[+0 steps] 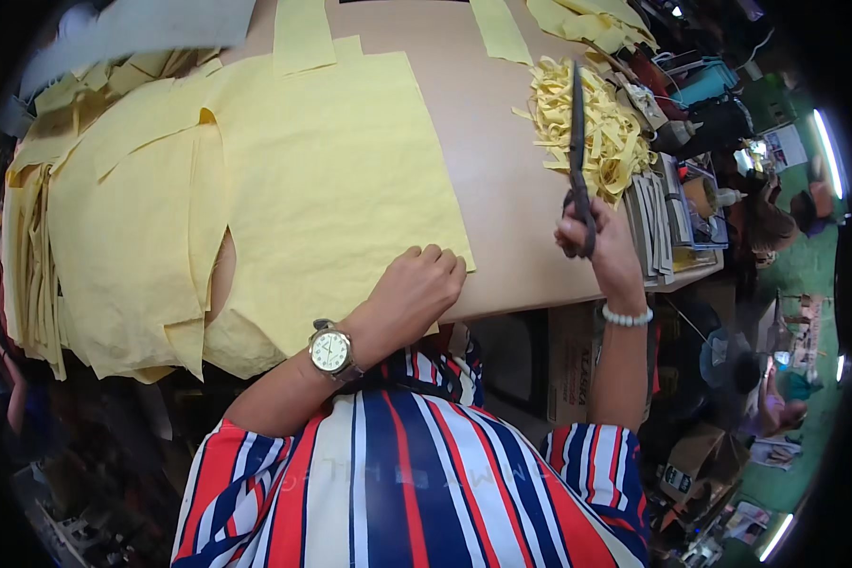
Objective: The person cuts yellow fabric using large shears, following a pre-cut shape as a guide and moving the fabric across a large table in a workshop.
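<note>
Draping the table point(511, 227) is yellow cloth point(341, 180), lamps point(828, 154) beyond

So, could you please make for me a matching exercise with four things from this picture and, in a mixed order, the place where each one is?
Things:
1. Dark scissors
2. Round-faced watch
3. Pale beaded bracelet
4. Narrow yellow strips

Places:
A. Heaped on the table
B. Around the wrist of the right hand
C. Held in the right hand
D. Around the wrist of the left hand

Right pairs: 1-C, 2-D, 3-B, 4-A
</note>
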A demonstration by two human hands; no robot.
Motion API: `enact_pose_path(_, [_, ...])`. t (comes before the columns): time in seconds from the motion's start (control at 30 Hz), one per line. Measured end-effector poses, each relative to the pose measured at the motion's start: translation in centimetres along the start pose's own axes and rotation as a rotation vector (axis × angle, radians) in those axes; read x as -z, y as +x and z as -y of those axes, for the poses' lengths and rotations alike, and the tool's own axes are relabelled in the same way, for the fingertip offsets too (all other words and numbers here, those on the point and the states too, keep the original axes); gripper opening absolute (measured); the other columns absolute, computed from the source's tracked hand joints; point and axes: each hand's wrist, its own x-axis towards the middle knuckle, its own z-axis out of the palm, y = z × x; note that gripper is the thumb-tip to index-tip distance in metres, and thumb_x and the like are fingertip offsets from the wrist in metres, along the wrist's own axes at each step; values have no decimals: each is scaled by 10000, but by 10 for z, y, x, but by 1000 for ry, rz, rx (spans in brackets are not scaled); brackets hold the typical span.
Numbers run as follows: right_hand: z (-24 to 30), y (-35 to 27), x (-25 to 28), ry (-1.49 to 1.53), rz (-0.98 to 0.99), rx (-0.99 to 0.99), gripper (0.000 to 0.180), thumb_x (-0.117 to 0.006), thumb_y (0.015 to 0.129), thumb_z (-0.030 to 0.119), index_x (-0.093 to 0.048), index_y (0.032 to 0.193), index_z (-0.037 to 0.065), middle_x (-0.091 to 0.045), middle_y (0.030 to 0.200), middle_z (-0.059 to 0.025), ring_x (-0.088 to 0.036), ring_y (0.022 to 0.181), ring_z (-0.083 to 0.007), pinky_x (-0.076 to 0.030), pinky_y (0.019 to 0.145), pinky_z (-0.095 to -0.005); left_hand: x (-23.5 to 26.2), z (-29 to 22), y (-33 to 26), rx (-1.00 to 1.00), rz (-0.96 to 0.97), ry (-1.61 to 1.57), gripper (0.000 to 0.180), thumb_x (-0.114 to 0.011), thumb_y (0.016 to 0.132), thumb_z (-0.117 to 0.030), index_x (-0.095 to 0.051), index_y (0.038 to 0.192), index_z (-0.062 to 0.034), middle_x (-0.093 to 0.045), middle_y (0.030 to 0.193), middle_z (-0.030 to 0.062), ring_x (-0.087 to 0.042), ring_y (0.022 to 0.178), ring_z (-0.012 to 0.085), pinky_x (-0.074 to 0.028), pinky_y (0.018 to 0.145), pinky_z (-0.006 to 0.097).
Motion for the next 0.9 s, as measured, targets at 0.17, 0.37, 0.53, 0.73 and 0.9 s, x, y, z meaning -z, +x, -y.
enact_pose_path(0.17, [-12, -75, -4, -150, 100, -218, 226, -675, 787, 209, -540, 712, 45, -510, 521, 9, -491, 448, -56, -356, 425, -191, -13, 2, -2, 23, -133, -91, 241, -553, 698, -60, -555, 929, 10, -574, 882, 97, -576, 886, 245, -490, 744, 326])
enact_pose_path(0.37, [-34, -163, -21, 24, 129, -592, 222, -679, 773, 188, -526, 704, 42, -534, 548, -5, -504, 434, -73, -387, 416, -194, -27, 1, -1, 23, -389, -139, 267, -558, 697, -86, -598, 951, -12, -603, 963, 91, -585, 949, 243, -492, 769, 320])
enact_pose_path(0.53, [-37, -194, -22, -19, 268, -575, 263, -710, 723, 229, -537, 727, 31, -503, 619, 23, -461, 572, -56, -362, 525, -207, -27, 4, 0, -15, -419, -149, 266, -555, 698, -95, -611, 944, -13, -604, 976, 90, -583, 938, 245, -492, 775, 331])
enact_pose_path(0.73, [-26, -172, -44, -71, 243, -578, 329, -734, 705, 276, -530, 712, 18, -490, 620, 22, -427, 582, -63, -347, 530, -215, -28, 4, 0, -29, -414, -155, 288, -557, 698, -106, -614, 963, -10, -602, 987, 101, -580, 946, 253, -490, 792, 345])
enact_pose_path(0.9, [-20, -154, -54, -118, 246, -551, 345, -764, 679, 270, -531, 712, 18, -504, 629, 10, -449, 584, -70, -368, 535, -221, -27, 4, -2, -29, -439, -158, 282, -558, 702, -107, -621, 957, -7, -599, 1002, 111, -578, 954, 258, -487, 812, 360])
